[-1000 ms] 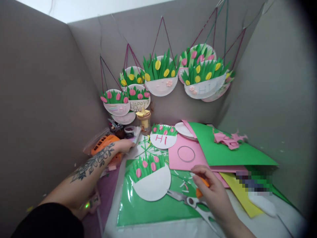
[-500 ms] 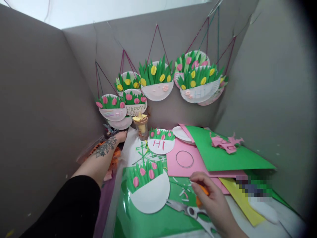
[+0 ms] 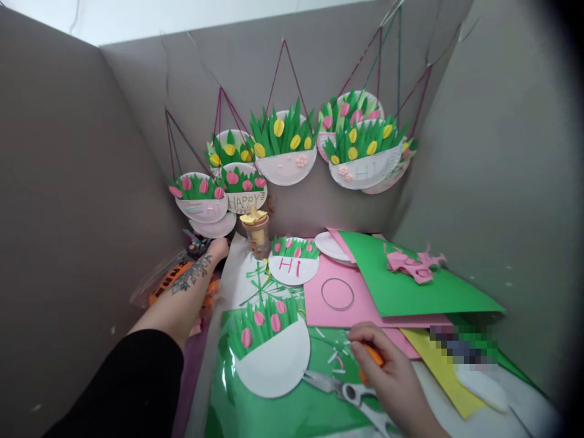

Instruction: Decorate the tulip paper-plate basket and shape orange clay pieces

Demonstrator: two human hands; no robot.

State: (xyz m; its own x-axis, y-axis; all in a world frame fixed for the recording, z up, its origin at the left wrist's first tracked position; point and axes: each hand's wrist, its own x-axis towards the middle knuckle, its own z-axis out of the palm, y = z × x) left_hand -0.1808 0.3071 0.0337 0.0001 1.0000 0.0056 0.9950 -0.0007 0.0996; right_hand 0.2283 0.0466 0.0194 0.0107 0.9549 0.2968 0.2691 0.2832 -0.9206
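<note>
Reaching left hand [image 3: 218, 248] far, right hand [image 3: 387, 380] curled.

craft booth | grey partition walls [image 3: 68, 182] | hanging paper-plate flower baskets [image 3: 285, 149] | coloured paper sheets [image 3: 410, 286]

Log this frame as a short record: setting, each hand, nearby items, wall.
setting: craft table inside grey partitions
left hand: left hand reaches to the far-left clutter; what it touches is hidden
right hand: right hand holds an orange object
nearby: scissors beside the right hand; half paper plate with pink tulips on a green sheet
wall: hanging plate baskets
</note>
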